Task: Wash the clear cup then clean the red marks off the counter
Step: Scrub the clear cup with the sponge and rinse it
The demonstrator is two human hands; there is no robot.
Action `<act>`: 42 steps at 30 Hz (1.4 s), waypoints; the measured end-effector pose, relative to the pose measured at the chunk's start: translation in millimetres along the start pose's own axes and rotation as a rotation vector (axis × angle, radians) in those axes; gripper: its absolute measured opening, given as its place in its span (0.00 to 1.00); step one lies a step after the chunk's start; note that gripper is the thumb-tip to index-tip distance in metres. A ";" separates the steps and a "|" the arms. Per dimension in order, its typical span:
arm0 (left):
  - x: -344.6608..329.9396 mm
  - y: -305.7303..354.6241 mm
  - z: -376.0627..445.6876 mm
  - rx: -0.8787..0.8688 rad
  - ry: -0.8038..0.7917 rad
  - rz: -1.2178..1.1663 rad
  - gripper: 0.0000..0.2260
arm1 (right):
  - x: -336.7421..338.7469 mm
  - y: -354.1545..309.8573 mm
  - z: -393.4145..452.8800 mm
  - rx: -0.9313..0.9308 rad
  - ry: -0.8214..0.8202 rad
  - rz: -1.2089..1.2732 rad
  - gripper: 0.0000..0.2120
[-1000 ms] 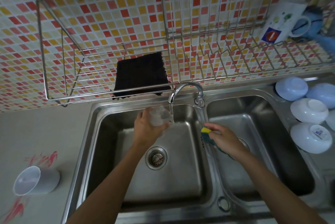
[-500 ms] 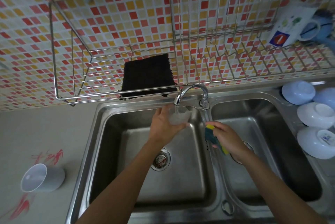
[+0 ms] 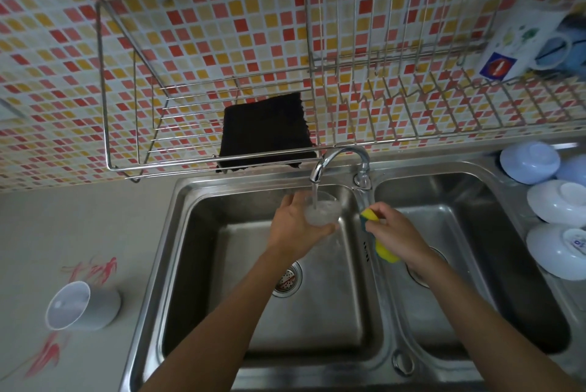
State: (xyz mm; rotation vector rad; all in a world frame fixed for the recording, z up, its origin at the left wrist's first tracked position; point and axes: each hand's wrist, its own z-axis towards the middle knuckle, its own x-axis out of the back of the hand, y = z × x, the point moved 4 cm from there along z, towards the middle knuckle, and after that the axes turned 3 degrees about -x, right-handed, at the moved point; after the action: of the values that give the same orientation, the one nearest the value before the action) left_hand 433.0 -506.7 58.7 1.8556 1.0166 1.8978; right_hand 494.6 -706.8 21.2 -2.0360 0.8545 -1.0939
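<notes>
My left hand (image 3: 293,226) holds the clear cup (image 3: 323,209) upright over the left sink basin (image 3: 222,264). Water runs from the faucet (image 3: 341,158) straight into the cup. My right hand (image 3: 396,234) grips a yellow and green sponge (image 3: 371,217) above the divider between the two basins, just right of the cup. Red marks (image 3: 95,269) streak the grey counter (image 3: 79,226) at the left, and more red marks (image 3: 46,356) show near the bottom left corner.
A grey-white cup (image 3: 81,306) lies on its side on the counter between the red marks. A black cloth (image 3: 266,130) hangs on the wire rack (image 3: 133,125) above the sink. Several white and blue bowls (image 3: 558,201) sit upside down at the right.
The cup has turned mouth-up under the faucet and the stream now falls inside it. My right hand with the sponge has risen slightly toward the faucet. The camera has shifted a little.
</notes>
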 end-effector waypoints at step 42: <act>-9.8 -26.0 -13.0 -0.287 -0.189 1.224 0.32 | -32.6 -7.5 42.0 0.069 0.108 -0.097 0.24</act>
State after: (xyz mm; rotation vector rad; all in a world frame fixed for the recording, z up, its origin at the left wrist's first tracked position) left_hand 414.9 -498.3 35.3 2.6257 -0.6434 2.0972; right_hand 518.7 -666.7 -5.0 -1.9938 0.7660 -1.2792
